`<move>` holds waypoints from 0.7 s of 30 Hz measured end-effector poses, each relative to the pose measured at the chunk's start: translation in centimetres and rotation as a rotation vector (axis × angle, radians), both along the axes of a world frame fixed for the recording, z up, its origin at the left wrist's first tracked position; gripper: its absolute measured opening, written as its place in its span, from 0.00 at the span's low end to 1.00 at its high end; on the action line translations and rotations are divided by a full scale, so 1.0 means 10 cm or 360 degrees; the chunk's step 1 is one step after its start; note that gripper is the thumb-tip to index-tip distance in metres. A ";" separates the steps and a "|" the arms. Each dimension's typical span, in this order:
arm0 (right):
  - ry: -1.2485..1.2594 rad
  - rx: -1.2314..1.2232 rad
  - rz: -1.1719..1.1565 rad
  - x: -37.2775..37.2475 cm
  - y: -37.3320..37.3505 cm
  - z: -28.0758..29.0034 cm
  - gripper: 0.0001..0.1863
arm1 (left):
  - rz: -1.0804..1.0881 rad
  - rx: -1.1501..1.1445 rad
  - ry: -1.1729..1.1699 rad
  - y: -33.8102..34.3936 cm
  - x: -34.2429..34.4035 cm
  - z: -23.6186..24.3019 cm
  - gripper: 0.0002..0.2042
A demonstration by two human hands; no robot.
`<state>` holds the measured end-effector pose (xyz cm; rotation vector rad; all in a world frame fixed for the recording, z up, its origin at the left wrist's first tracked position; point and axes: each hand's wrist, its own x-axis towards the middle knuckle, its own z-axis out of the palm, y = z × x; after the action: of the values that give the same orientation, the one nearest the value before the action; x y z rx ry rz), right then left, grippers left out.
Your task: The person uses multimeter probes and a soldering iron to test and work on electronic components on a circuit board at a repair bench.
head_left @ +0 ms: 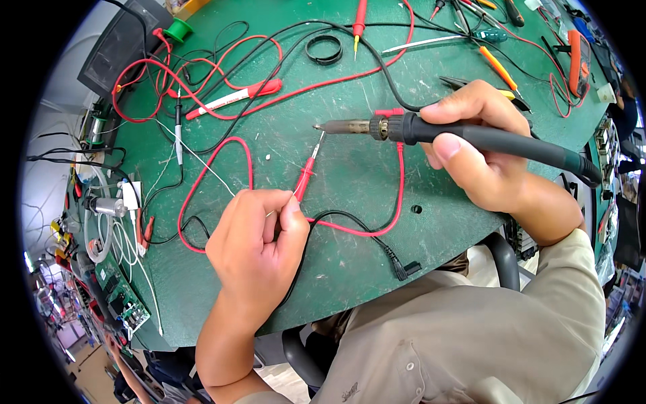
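Observation:
My right hand (pixel 478 145) grips a black soldering iron (pixel 431 129), its cord end pointing right. Its darkened metal barrel points left, with the tip at the metal point of a red test probe (pixel 306 178). My left hand (pixel 259 232) is closed in a pinch beside that probe's lower part. A thin silvery solder wire (pixel 202 162) runs into this hand from the upper left. My fingers hide part of the probe, so I cannot tell whether they touch it. A red lead (pixel 350 230) shows beyond my left thumb.
Across the green tabletop (pixel 350 266) lie tangled red and black leads, a red-and-white marker (pixel 229 101), another red probe (pixel 359 20), a black ring (pixel 324 50), a screwdriver (pixel 488 35) and pliers (pixel 498 91). A circuit board (pixel 124 299) sits at the left edge.

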<state>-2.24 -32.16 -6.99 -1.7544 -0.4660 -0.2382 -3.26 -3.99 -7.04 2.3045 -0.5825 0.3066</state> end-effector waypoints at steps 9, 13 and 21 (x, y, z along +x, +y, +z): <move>-0.0252 -0.0273 0.0308 0.02 -0.09 -0.03 0.13 | 0.0042 -0.0037 0.0115 0.01 0.00 -0.10 0.06; -0.0245 -0.0253 0.0314 -0.01 -0.10 -0.03 0.14 | 0.0077 -0.0149 0.0207 0.01 0.02 -0.14 0.05; -0.0313 -0.0254 0.0324 0.01 -0.08 -0.04 0.14 | 0.0104 -0.0254 0.0284 0.00 0.04 -0.16 0.05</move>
<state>-2.12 -33.00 -7.39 -1.8310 -0.8207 -0.2348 -2.82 -4.00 -8.66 2.1716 -0.3802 0.1691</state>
